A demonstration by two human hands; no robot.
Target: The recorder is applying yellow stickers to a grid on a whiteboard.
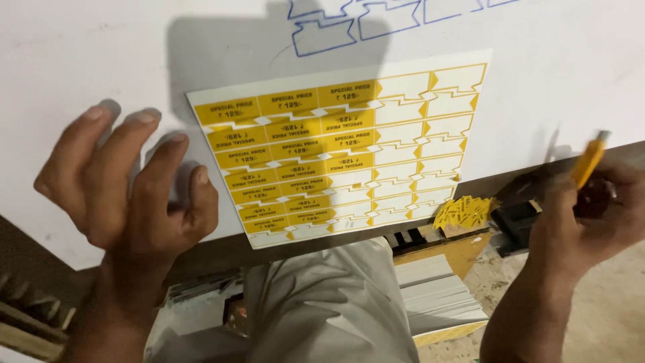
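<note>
Yellow-handled tool (590, 160) clamped in right hand (583, 222), off the white table (80, 60) edge; yellow label sheet (339, 148) flat on it, right columns peeled; left hand (127, 185) spread open beside; loose yellow labels (465, 212) heaped below

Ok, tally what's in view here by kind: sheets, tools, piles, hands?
Sticker sheet, yellow and white: 1
Yellow tool in the right hand: 1
Pile of yellow stickers: 1
Hands, with the left hand: 2
Total: 5
</note>
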